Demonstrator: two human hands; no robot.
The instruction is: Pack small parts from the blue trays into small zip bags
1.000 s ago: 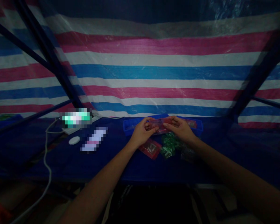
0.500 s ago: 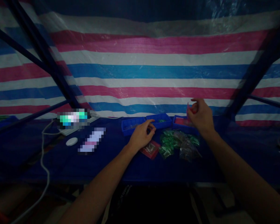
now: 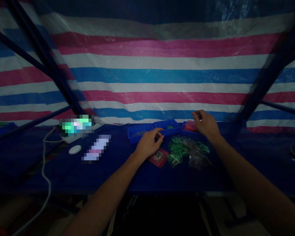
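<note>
My left hand rests on the dark blue table, fingers curled, just above a small red packet and in front of the middle blue tray. My right hand reaches over the right blue tray, fingers bent down onto the red packets inside it. A heap of green and clear small packets lies on the table between my arms. Whether either hand holds anything is too dark to tell.
A third blue tray stands left of the middle one. A white round object, a white cable and blurred items lie on the left of the table. A striped tarpaulin hangs behind, with dark metal bars at both sides.
My hands parted from a red packet held together. The right hand rose with it to the right, then lowered onto the right tray. The left hand sank to the table.
</note>
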